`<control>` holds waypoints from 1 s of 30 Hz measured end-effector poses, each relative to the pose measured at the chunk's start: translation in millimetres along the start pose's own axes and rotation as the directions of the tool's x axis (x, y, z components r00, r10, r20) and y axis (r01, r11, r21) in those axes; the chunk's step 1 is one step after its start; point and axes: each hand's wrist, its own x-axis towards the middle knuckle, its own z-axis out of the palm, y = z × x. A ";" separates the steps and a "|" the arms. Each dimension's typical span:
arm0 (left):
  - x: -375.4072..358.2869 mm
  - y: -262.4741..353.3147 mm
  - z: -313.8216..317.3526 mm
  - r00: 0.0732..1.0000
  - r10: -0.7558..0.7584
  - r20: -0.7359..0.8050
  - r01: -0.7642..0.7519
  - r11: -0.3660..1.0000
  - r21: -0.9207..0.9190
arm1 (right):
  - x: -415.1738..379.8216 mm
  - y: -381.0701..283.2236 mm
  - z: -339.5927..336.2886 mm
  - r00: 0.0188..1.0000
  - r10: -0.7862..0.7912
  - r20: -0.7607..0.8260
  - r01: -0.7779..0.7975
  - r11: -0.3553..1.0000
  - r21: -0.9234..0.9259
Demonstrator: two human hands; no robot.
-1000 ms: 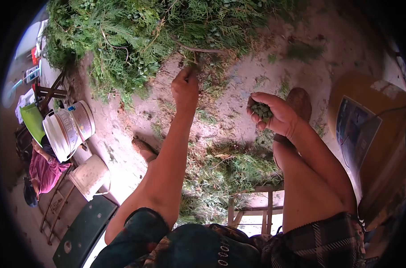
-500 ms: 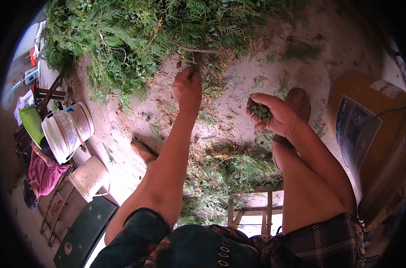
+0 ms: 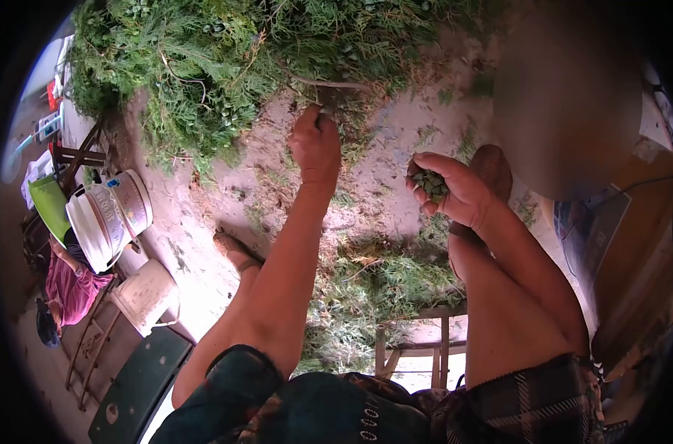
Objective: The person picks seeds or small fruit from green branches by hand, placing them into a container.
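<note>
Small green cones (image 3: pixel 430 186) fill the palm of my right hand (image 3: pixel 461 191), with its fingers curled up around them. My left hand (image 3: pixel 314 146) is closed, thumb and fingers drawn together, beside a bare twig (image 3: pixel 329 83) at the lower edge of a big heap of green conifer branches (image 3: pixel 203 66). I cannot tell what the left fingers hold. Between my legs lies a second, smaller pile of conifer sprigs (image 3: pixel 384 285).
White buckets (image 3: pixel 146 296) and a dark green board (image 3: pixel 140 385) stand at left, near a person in a pink garment (image 3: pixel 74 285). A wooden rack (image 3: pixel 425 348) is below the sprigs. A large brown container (image 3: pixel 632 244) stands at right. Plant scraps litter the floor (image 3: pixel 396 140).
My left hand has turned and shifted slightly towards the twig. My right hand stays almost still with its cones. A large blurred patch now covers the upper right.
</note>
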 end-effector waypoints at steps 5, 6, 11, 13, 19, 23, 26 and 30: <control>-0.7 8.4 11.5 0.996 0.024 0.086 -0.037 0.987 0.156 | -1.0 -1.0 2.9 0.999 -0.002 -0.042 0.002 1.000 -0.003; -0.2 9.9 11.8 0.996 0.025 0.085 -0.038 0.988 0.152 | -1.5 -0.9 3.3 0.999 -0.004 -0.042 0.004 1.000 -0.013; -25.0 41.8 -12.4 0.987 0.003 0.160 -0.001 1.000 -0.012 | 3.1 -1.0 -1.8 0.998 -0.038 -0.045 0.036 0.998 -0.057; -57.8 62.1 -23.7 0.956 0.043 0.290 0.004 0.987 -0.158 | 0.7 -2.6 5.4 0.998 -0.028 -0.060 0.029 0.999 0.014; -54.3 65.7 -39.0 0.920 0.214 0.328 -0.157 0.969 -0.190 | -0.3 0.5 -0.7 0.998 -0.018 0.066 0.006 0.983 0.182; 9.2 18.7 -22.3 0.998 -0.008 0.065 -0.016 0.934 0.357 | 2.0 -2.5 -8.7 0.990 -0.010 0.144 -0.021 0.977 0.212; 25.5 9.6 -4.0 0.977 0.146 0.154 -0.200 0.872 0.447 | -0.8 -3.1 -3.2 0.993 -0.012 0.117 -0.005 0.990 0.142; 10.5 -6.8 -13.6 0.921 0.198 0.335 -0.258 0.955 0.145 | -0.4 -3.6 -2.8 0.997 -0.030 0.067 0.026 0.997 0.068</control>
